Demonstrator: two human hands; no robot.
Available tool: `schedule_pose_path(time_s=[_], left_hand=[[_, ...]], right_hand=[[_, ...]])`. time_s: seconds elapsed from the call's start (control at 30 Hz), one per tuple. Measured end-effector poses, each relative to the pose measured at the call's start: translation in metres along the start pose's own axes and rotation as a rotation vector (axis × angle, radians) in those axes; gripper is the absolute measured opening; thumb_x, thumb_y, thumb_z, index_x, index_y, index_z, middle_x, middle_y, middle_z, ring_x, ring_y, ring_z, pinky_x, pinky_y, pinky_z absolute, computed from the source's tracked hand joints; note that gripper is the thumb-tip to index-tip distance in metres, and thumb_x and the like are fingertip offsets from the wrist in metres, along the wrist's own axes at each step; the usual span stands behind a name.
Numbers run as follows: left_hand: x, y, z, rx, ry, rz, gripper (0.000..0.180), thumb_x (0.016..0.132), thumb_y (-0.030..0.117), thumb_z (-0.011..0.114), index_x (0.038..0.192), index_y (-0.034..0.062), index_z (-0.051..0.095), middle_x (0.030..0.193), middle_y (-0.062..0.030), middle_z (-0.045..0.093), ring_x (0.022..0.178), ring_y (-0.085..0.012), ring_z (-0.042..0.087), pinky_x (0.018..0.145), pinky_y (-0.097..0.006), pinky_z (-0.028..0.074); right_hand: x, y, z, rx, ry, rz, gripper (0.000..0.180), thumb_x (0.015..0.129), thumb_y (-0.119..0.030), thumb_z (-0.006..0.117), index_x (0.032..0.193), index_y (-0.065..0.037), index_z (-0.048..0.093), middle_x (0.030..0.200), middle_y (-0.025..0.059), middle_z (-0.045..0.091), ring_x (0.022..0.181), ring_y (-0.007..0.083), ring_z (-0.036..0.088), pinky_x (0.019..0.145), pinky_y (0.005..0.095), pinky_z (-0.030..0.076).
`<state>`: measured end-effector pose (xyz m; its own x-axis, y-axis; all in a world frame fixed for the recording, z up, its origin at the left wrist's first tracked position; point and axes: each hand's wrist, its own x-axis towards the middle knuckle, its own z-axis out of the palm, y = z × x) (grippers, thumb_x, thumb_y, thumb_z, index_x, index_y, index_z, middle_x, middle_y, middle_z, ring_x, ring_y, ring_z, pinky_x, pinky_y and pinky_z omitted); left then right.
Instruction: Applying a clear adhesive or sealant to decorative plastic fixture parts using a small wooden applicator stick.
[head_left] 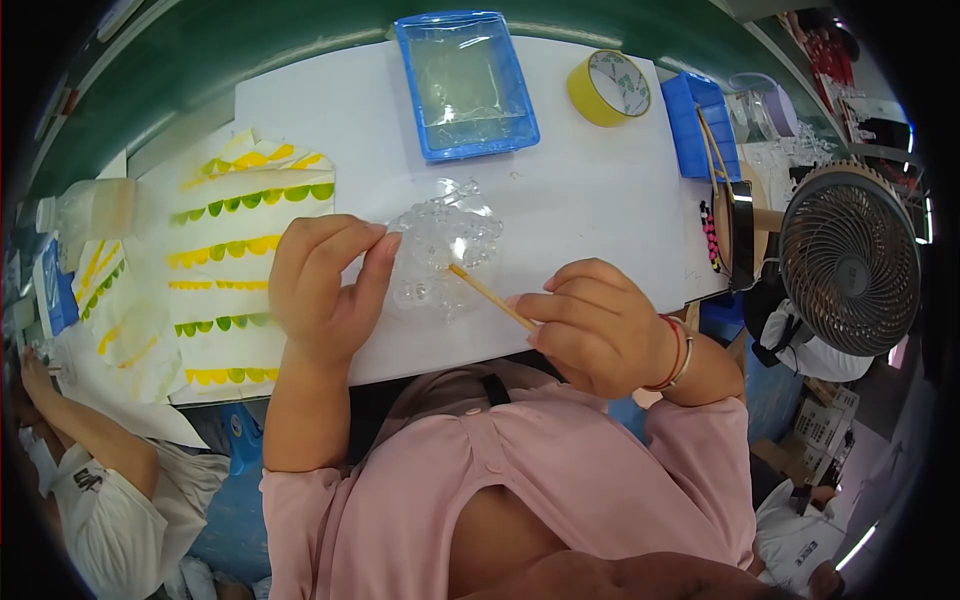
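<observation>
My left hand (325, 285) pinches the left edge of a clear plastic blister piece (445, 245) with several round bumps, lying on the white table sheet (580, 210). My right hand (600, 325) grips a thin wooden stick (490, 297), its tip touching the clear piece near its lower middle. A red and a metal bracelet circle my right wrist.
A blue tray (465, 85) with clear film stands at the back. A yellow tape roll (610, 88) and a blue box (705, 125) lie to the right, a small fan (850, 260) beyond the table edge. Sheets with yellow and green scallops (245, 270) lie left. Another person's arm (80, 430) is at lower left.
</observation>
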<state>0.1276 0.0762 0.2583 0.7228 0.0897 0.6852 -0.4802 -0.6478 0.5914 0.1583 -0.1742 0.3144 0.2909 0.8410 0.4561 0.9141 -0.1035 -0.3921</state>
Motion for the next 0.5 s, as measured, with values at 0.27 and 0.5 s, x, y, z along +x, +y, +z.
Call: schedule_pose_path(time_s=[0.27,0.5], left_hand=[[0.005,0.001,0.000,-0.021,0.053,0.021,0.022,0.065,0.000,0.081,0.080,0.0044,0.065,0.071,-0.0062,0.059,0.060,-0.0208,0.055,0.051,-0.030,0.044],[0.001,-0.006,0.003,-0.055,0.093,0.019,0.020,0.067,0.002,0.080,0.080,0.0049,0.065,0.068,-0.0057,0.056,0.057,-0.0202,0.053,0.048,-0.030,0.041]], right_hand=[[0.011,0.005,-0.008,0.084,-0.123,-0.007,0.032,0.071,0.008,0.068,0.095,-0.002,0.050,0.100,0.0200,0.067,0.068,0.0266,0.060,0.068,0.0358,0.052],[0.017,0.009,-0.004,0.124,-0.163,-0.090,0.030,0.070,0.006,0.067,0.094,0.000,0.049,0.103,0.0239,0.066,0.065,0.0253,0.060,0.060,0.0341,0.052]])
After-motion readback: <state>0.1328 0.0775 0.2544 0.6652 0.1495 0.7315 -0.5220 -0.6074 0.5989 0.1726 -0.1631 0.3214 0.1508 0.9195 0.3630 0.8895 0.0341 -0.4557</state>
